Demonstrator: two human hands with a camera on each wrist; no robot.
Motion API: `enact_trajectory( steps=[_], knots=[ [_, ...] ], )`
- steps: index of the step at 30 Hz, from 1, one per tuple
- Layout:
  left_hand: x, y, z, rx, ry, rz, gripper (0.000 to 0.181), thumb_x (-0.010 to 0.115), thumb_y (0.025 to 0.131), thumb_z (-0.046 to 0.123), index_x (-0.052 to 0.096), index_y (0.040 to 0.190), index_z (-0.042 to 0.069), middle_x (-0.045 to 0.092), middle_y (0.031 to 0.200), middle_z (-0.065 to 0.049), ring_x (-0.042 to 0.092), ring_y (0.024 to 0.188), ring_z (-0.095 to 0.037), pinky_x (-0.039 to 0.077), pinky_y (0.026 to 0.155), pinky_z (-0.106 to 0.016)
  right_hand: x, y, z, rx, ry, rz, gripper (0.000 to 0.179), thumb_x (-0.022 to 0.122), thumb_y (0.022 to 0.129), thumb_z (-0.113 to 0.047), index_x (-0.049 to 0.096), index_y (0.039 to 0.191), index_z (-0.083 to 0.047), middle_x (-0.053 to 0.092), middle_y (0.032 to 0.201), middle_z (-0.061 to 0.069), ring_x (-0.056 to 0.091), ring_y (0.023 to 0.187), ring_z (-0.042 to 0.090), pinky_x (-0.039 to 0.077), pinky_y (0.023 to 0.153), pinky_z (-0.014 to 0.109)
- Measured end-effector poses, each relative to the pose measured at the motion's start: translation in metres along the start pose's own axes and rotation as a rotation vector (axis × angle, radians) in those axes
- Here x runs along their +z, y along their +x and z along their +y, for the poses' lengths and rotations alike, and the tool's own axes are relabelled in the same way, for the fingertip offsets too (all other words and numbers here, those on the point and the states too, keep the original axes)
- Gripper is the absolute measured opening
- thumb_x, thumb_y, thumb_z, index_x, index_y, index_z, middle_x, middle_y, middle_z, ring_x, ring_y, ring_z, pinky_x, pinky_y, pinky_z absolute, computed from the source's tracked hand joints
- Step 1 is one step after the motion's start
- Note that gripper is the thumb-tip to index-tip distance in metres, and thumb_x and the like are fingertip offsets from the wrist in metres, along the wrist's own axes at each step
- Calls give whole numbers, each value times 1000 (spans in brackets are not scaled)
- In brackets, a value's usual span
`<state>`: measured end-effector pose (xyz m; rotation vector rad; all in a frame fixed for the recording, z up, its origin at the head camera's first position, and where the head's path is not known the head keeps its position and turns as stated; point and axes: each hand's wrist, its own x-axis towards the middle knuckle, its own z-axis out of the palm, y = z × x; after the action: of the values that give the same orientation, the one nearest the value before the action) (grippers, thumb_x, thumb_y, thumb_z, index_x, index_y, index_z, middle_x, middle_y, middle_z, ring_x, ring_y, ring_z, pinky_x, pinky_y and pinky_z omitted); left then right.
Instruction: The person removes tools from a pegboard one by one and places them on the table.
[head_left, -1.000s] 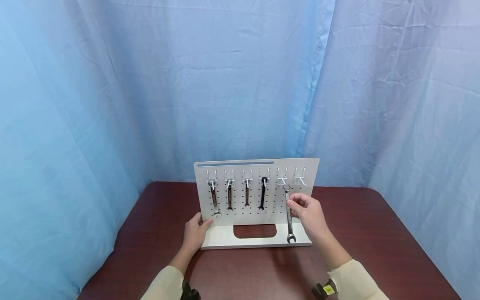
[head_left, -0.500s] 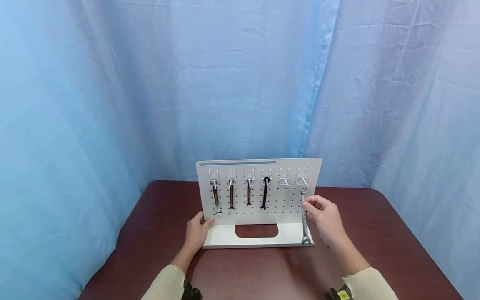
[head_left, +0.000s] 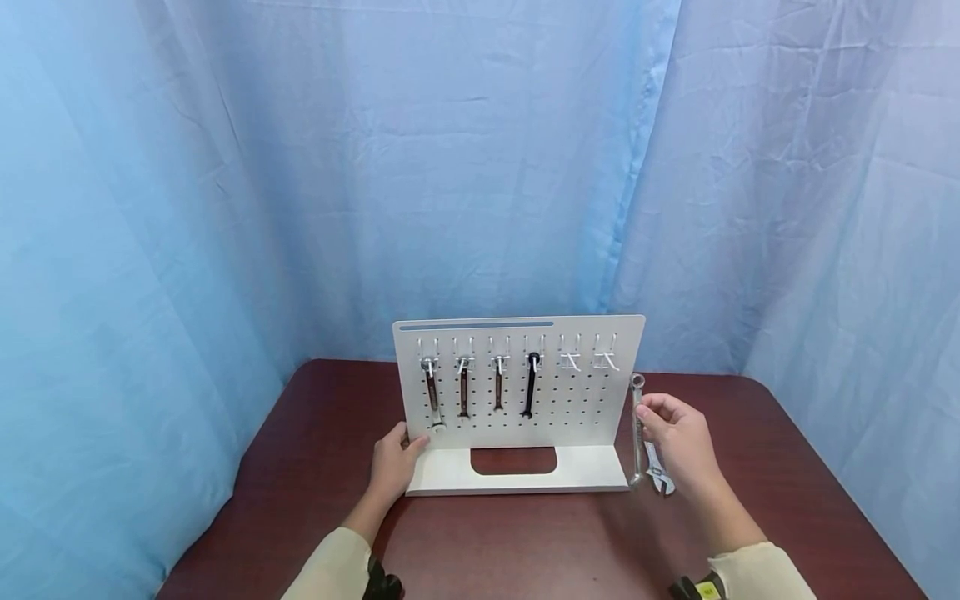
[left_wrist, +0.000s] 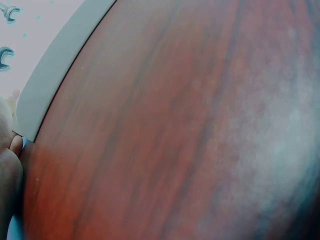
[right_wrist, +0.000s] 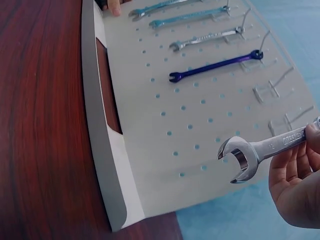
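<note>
My right hand (head_left: 681, 437) pinches a silver combination wrench (head_left: 637, 425) by its shank, ring end up and open end down, just past the right edge of the white pegboard stand (head_left: 551, 429). The right wrist view has this wrench (right_wrist: 274, 145) large, marked 12. Around the stand's lower left edge my left hand (head_left: 392, 462) keeps its grip, thumb on the front. Another silver wrench (head_left: 660, 477) lies on the table behind my right hand, partly hidden by it. The left wrist view catches only part of the left hand (left_wrist: 7, 175).
Several wrenches hang from the board's hooks at left and centre, among them a dark one (head_left: 530, 387). Two hooks (head_left: 606, 361) at the right jut out from the board. The dark red table (head_left: 517, 542) is bounded by blue curtains (head_left: 480, 167).
My right hand has carried the wrench rightward, from in front of the right hooks to beyond the board's edge. The wrench on the table has come into sight. My left hand stays put.
</note>
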<state>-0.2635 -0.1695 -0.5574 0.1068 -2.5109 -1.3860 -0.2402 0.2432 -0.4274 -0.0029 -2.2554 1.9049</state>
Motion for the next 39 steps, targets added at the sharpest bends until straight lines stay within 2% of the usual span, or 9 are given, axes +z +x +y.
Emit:
enact_trajectory(
  steps=[6, 11, 18, 21, 26, 31, 39],
  knots=[
    [0, 0, 0, 0, 1, 0, 26, 72, 95, 19, 50, 84, 10, 40, 69, 0, 38, 62, -15, 33, 56, -27, -12, 5, 10, 7, 8, 27, 15, 62, 100, -6, 61, 103, 9, 65, 83, -5, 63, 76, 6, 55, 67, 25],
    [0, 0, -1, -1, 6, 3, 28, 73, 95, 19, 48, 83, 10, 39, 69, 0, 38, 62, -15, 33, 56, -27, -23, 11, 20, 23, -48, 69, 9, 64, 100, -9, 65, 96, -1, 63, 78, -7, 57, 67, 6, 50, 59, 24],
    [0, 0, -2, 5, 8, 4, 30, 73, 95, 19, 47, 81, 10, 38, 68, 0, 37, 62, -15, 32, 56, -27, -39, 21, 36, 76, -109, 112, 22, 60, 102, -11, 60, 110, 10, 65, 80, -9, 59, 71, 4, 52, 63, 24],
    [1, 0, -3, 8, 13, 2, 30, 72, 95, 19, 46, 82, 10, 39, 68, 0, 37, 62, -15, 33, 56, -27, -46, 26, 44, 116, -160, 118, 25, 58, 104, -12, 58, 115, 11, 65, 82, -9, 60, 73, 3, 53, 65, 25],
    [1, 0, -3, 8, 13, 4, 30, 72, 95, 20, 46, 82, 10, 38, 68, 0, 37, 61, -15, 32, 56, -27, -57, 32, 57, 183, -264, 112, 30, 55, 105, -15, 58, 120, 10, 64, 85, -3, 57, 75, 8, 51, 65, 29],
    [1, 1, -3, 17, 5, 1, 29, 72, 95, 20, 47, 82, 10, 39, 68, 0, 37, 62, -15, 33, 56, -27, -67, 36, 72, 236, -316, 95, 32, 52, 106, -16, 58, 122, 12, 65, 89, 5, 57, 75, 13, 50, 64, 30],
    [1, 0, -3, 19, 7, 5, 30, 72, 95, 20, 46, 82, 10, 38, 68, 0, 37, 61, -15, 33, 56, -27, -78, 45, 106, 270, -414, 62, 33, 49, 106, -14, 59, 121, 13, 63, 103, 20, 55, 81, 23, 48, 64, 34]
  ],
)
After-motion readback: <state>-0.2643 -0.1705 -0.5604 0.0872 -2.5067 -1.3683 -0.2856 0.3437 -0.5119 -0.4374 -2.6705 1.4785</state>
